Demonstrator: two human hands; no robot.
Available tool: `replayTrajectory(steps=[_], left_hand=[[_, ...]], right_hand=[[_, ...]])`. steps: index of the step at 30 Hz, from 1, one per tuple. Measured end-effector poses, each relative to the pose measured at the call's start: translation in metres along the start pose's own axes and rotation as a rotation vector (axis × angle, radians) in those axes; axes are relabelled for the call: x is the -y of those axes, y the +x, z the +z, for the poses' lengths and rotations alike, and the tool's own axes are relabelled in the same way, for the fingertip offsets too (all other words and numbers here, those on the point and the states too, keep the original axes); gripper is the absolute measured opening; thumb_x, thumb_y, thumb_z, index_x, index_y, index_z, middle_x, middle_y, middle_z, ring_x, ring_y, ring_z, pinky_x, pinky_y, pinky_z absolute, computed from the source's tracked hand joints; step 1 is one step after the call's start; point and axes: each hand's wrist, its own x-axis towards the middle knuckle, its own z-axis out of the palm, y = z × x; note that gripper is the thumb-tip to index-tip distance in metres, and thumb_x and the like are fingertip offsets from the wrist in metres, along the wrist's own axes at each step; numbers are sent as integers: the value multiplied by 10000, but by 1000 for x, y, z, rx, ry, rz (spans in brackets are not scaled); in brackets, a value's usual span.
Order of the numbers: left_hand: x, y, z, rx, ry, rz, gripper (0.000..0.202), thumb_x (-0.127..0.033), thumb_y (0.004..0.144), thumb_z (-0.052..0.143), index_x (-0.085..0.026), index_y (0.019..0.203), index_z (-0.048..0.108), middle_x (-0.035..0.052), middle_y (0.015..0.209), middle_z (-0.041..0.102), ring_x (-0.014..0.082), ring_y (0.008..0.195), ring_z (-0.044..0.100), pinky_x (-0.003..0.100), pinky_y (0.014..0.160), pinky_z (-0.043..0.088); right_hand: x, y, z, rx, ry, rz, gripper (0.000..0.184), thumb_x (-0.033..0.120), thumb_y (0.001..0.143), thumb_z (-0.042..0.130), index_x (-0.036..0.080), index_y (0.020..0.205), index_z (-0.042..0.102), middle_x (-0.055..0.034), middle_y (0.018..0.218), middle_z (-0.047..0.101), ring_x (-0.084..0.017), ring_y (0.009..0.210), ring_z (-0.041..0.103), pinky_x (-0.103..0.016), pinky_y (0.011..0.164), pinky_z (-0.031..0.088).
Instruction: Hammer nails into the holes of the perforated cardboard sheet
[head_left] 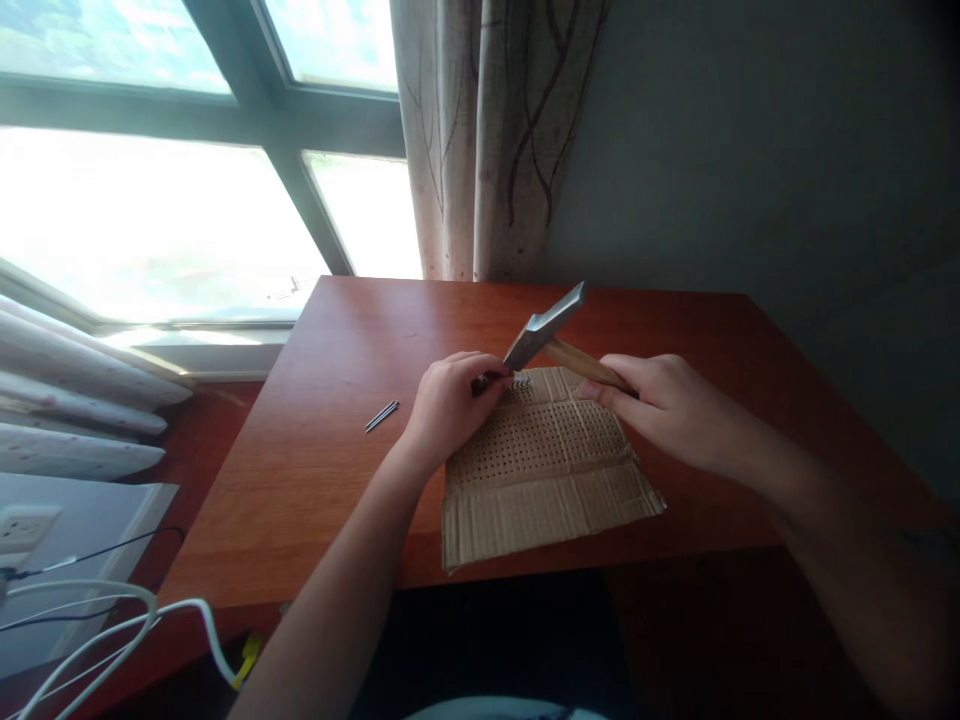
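Observation:
My right hand (652,400) is wrapped round the wooden handle of a hammer (555,325). Its metal head slants up to the right, with the lower end right at the fingertips of my left hand (454,400). The left fingers are pinched together over the far left part of a piece of corrugated cardboard (547,510); whatever they hold is hidden by the fingers and hammer head. Rows of small holes cover the cardboard's middle and far part. Beside the left fingertips, several small metal nails (520,381) appear to stand in it.
A few loose nails (382,416) lie on the reddish-brown wooden table (337,480), left of my left hand. A window and a curtain (502,140) stand behind the table. White cables (187,605) and a wall socket (26,525) are at the lower left.

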Motion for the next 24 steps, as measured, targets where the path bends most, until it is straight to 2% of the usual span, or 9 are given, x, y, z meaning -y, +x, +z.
replayTrajectory(steps=[16, 24], left_hand=[[-1, 0, 0, -7, -55, 5, 96, -216, 869, 647, -221, 906, 736, 15, 906, 764, 159, 777, 690, 289, 712, 522], [1, 1, -1, 28, -30, 5, 82, -197, 866, 644, -215, 857, 723, 25, 911, 727, 170, 814, 670, 293, 721, 517]], right_hand=[[2, 0, -1, -56, 19, -12, 411, 484, 982, 496, 218, 677, 428, 42, 575, 456, -109, 518, 410, -295, 508, 274], [2, 3, 10, -2, 6, 7, 430, 510, 986, 478, 213, 676, 436, 39, 587, 479, -105, 526, 430, -288, 515, 281]])
